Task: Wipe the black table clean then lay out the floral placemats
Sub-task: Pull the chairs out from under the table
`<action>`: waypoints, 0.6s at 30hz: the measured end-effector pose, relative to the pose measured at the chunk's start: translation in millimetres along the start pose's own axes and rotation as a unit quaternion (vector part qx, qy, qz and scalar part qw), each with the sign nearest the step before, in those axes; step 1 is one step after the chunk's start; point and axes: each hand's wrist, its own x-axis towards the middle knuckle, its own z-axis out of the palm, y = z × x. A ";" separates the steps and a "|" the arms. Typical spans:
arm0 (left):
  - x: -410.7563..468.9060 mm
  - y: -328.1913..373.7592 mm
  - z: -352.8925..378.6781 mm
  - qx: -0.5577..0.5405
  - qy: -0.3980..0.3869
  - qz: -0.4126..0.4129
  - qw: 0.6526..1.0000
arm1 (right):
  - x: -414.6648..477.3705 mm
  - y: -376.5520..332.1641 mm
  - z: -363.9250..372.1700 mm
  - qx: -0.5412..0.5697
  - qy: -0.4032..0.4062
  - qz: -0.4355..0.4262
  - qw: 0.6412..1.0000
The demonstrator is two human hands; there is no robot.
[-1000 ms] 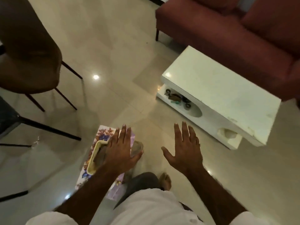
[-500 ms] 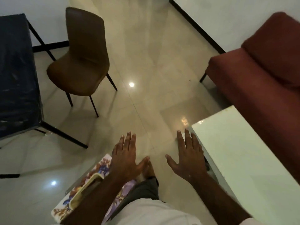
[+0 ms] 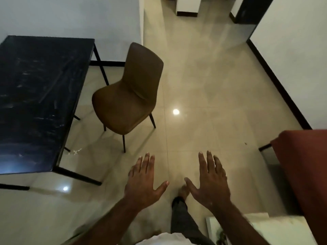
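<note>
Black, with pale streaks on its top, the desk [image 3: 40, 96] stands just left of the brown chair [image 3: 131, 96], whose seat faces it. On the near side of the chair, your left hand [image 3: 145, 183] and right hand [image 3: 210, 181] hover over the tiled floor [image 3: 203, 89], palms down, fingers straight and spread, holding nothing. Well right of the chair you see a red sofa [image 3: 304, 170].
</note>
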 end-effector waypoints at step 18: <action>374.3 -15.2 -121.3 -0.228 0.048 -0.218 0.948 | 498.1 -39.5 -67.8 -0.083 -0.028 -0.218 0.972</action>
